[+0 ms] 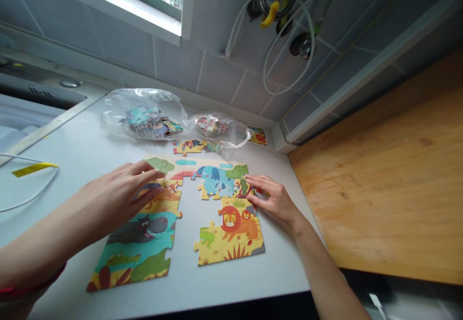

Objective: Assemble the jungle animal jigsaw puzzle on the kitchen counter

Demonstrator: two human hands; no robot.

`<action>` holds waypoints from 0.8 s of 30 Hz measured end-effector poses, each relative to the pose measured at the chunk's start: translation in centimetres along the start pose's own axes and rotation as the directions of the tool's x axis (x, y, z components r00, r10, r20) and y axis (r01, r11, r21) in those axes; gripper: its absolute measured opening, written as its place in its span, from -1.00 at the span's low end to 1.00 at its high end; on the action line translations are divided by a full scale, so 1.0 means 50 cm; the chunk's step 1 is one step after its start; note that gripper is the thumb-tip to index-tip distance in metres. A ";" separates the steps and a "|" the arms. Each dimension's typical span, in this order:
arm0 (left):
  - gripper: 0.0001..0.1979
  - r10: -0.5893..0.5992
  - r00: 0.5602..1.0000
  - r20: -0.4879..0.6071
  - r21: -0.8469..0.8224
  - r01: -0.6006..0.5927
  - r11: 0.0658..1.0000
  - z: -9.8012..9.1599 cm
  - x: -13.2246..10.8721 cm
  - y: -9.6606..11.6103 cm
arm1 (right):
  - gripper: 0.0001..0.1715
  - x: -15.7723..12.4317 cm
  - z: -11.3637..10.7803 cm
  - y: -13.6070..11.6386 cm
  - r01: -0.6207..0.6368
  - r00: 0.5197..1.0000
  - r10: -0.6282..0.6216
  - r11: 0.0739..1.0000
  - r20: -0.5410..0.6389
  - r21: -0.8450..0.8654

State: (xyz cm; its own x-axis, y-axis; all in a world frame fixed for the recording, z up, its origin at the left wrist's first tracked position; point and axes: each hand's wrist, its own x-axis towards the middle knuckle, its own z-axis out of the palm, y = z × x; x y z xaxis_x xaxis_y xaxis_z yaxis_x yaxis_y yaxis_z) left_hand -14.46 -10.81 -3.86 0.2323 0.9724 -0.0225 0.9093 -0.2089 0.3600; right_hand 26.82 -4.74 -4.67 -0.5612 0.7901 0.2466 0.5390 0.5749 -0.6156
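Observation:
A partly joined jigsaw puzzle with animal pictures lies flat on the white counter. Its left part, with a hippo (152, 227), joins across the top to the right part, which shows a blue elephant (211, 180) and a lion (231, 217). An open gap runs down between the two parts. Over the upper left part is my left hand (132, 185), fingers stretched out and covering some of the picture. My right hand (273, 197) rests at the right edge beside the elephant section, fingertips touching the puzzle and thumb apart. Neither hand visibly holds a loose piece.
Behind the puzzle lie a clear plastic bag (144, 115) of pieces and a smaller bag (213, 126). A few joined pieces (188, 146) sit before them. A white cable (32, 197) with a yellow tag is at left, a wooden panel (383, 185) at right.

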 end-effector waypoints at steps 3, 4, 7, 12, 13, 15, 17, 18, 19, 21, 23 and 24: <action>-0.42 -0.045 0.999 0.015 0.027 0.044 0.999 -0.002 0.002 0.002 | -0.49 -0.006 0.000 0.004 -0.023 1.000 0.022 0.999 0.009 0.032; -0.42 -0.053 0.998 0.019 0.033 0.052 0.998 0.001 0.003 -0.002 | -0.49 -0.008 0.001 0.006 -0.027 1.000 0.026 0.999 0.009 0.037; -0.45 -0.029 0.998 0.052 0.039 0.027 0.999 0.016 0.004 -0.022 | -0.49 -0.011 0.003 0.007 -0.047 0.999 0.047 0.998 0.009 0.043; -0.44 -0.025 1.000 -0.005 0.038 0.025 0.999 0.032 0.005 -0.043 | -0.48 -0.010 0.003 0.000 -0.050 0.999 0.050 0.997 0.001 0.054; -0.44 -0.025 1.000 0.000 0.034 0.025 0.999 0.032 0.005 -0.043 | -0.49 -0.010 0.002 -0.003 -0.049 0.999 0.050 0.997 -0.005 0.059; -0.45 -0.016 0.999 0.033 0.025 0.016 1.000 0.030 0.006 -0.042 | -0.51 -0.010 0.000 -0.008 -0.063 0.998 0.065 0.995 -0.025 0.071; -0.45 -0.018 0.999 0.032 0.028 0.017 0.999 0.029 0.006 -0.037 | -0.57 -0.011 -0.001 -0.010 -0.082 0.994 0.088 0.993 -0.069 0.090; -0.45 -0.023 1.000 0.014 0.034 0.022 0.999 0.030 0.006 -0.034 | -0.62 -0.013 0.000 -0.009 -0.089 0.990 0.100 0.990 -0.101 0.109; -0.45 -0.024 1.000 0.001 0.042 0.024 0.999 0.030 0.005 -0.030 | -0.66 -0.015 0.001 -0.007 -0.093 0.984 0.112 0.986 -0.140 0.139; -0.44 -0.027 0.999 -0.019 0.053 0.028 0.998 0.032 0.003 -0.024 | -0.73 -0.019 0.002 0.000 -0.104 0.966 0.153 0.968 -0.208 0.227; -0.45 -0.029 0.999 -0.019 0.050 0.030 0.998 0.032 0.001 -0.020 | -0.75 -0.021 0.001 0.006 -0.135 0.946 0.216 0.940 -0.240 0.313; -0.46 -0.030 0.999 -0.019 0.044 0.031 0.999 0.032 0.001 -0.020 | -0.76 -0.022 -0.001 0.008 -0.154 0.937 0.247 0.927 -0.247 0.341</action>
State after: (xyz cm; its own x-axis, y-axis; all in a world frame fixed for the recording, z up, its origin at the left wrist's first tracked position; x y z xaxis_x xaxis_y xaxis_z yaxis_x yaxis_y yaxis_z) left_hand -14.81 -10.73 -5.69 0.1984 0.9800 -0.0151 0.9303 -0.1835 0.3176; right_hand 27.67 -5.37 -5.14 -0.2379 0.9347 0.2639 0.3722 0.3387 -0.8641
